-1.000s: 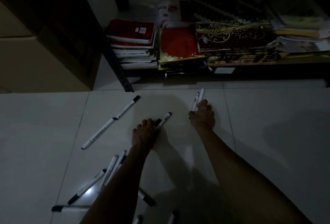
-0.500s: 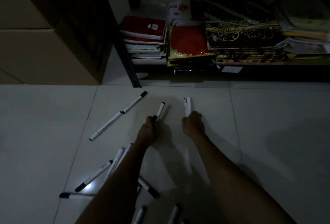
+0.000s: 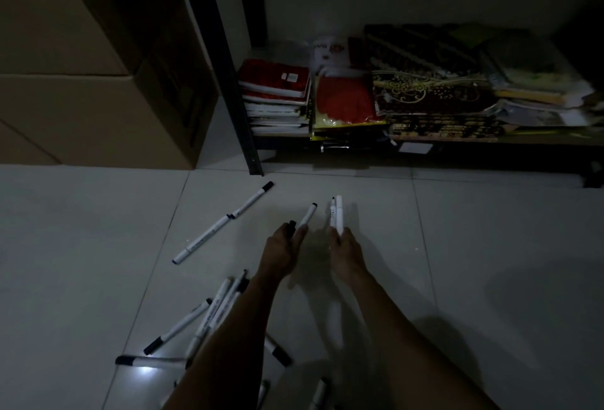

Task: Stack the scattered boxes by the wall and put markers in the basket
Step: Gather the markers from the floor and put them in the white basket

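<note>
At the far left, two stacked cardboard boxes stand against the wall, the upper one resting on the lower. Just right of them a dark metal upright of a low shelf rises from the white tiled floor.

On the floor, left of your hands, two white markers lie end to end in a slanted line, well apart from the rest. Nearer you, a loose pile of markers lies scattered and crossing one another, partly hidden under your left forearm; a few more poke out near the bottom edge.

Your left hand reaches forward, fingers curled round a marker whose white barrel juts out toward the shelf; a dark cap shows at the fingertips, and whether that belongs to a second marker is too dim to tell. Your right hand, just beside it, grips two markers held side by side, pointing away from you. The two hands are near each other but apart.

On the shelf, left to right, sit a pile of red-covered notebooks, a red packet, dark patterned gold-trimmed packages and a heap of papers. No basket is in view.
</note>
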